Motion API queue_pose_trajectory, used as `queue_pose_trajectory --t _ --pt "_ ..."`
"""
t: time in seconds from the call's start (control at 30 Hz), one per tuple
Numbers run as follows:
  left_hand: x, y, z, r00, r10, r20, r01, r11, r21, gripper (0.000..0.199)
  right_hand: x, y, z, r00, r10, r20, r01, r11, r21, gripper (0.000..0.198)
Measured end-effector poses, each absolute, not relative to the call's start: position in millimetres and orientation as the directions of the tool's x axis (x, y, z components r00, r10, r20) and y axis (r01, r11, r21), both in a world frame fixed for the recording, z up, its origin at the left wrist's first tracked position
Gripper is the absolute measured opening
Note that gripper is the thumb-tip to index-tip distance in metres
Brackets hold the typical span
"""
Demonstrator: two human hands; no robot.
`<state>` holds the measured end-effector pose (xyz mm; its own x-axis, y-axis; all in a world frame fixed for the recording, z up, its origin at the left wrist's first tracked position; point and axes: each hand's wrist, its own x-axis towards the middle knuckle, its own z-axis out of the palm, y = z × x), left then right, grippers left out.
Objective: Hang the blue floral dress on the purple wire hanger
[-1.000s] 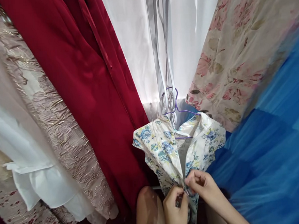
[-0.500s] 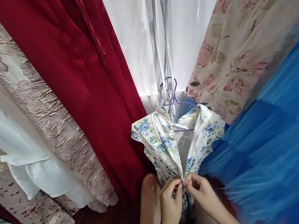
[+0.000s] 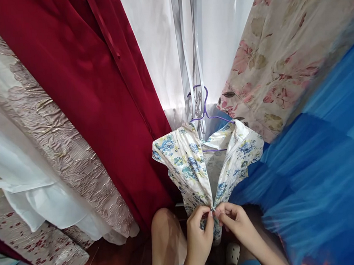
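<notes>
A white sleeveless dress [image 3: 193, 163] with a blue floral print hangs on a purple wire hanger [image 3: 206, 112], its front open in a deep V. At the bottom of that V, my left hand [image 3: 201, 227] pinches one front edge of the dress. My right hand [image 3: 233, 221] pinches the opposite edge, its fingertips almost touching those of the left. Whatever small fastening lies between the fingertips is too covered to make out. The lower part of the dress falls behind my hands, between my knees.
White straps [image 3: 186, 55] hang down to the hanger. Around it hang a dark red cloth [image 3: 103, 113], a white cloth [image 3: 149, 41], a pink floral cloth [image 3: 260, 70] and blue tulle [image 3: 313, 171]. Brocade cloth [image 3: 61, 128] hangs at left. Below is a dark red floor [image 3: 113, 262] and a beige clog [image 3: 233, 253].
The dress, hanger and my hands have shifted slightly up and left in view. My left knee sits further left, and the clog has come into sight. Both hands keep their pinch.
</notes>
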<state>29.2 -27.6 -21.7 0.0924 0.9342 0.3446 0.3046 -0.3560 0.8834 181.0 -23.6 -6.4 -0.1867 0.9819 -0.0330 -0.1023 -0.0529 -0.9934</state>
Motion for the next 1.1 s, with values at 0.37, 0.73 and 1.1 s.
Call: queue_pose_trajectory --t 0.37,0.73,1.1 --pt "58 -26 -26 0.093 0.936 0.338 0.348 -0.349 0.87 0.019 201 16 33 -0.072 0.974 -0.215 -0.566 -0.217 -0.795 0.025" --pt "68 -36 -23 0.115 0.944 0.31 0.381 -0.33 0.864 0.012 202 99 190 0.08 0.99 0.112 -0.545 0.138 -0.827 0.006" --pt "75 -37 -47 0.074 0.967 0.243 0.34 -0.254 0.906 0.009 200 111 175 0.196 0.954 0.226 -0.338 0.282 -0.898 0.017"
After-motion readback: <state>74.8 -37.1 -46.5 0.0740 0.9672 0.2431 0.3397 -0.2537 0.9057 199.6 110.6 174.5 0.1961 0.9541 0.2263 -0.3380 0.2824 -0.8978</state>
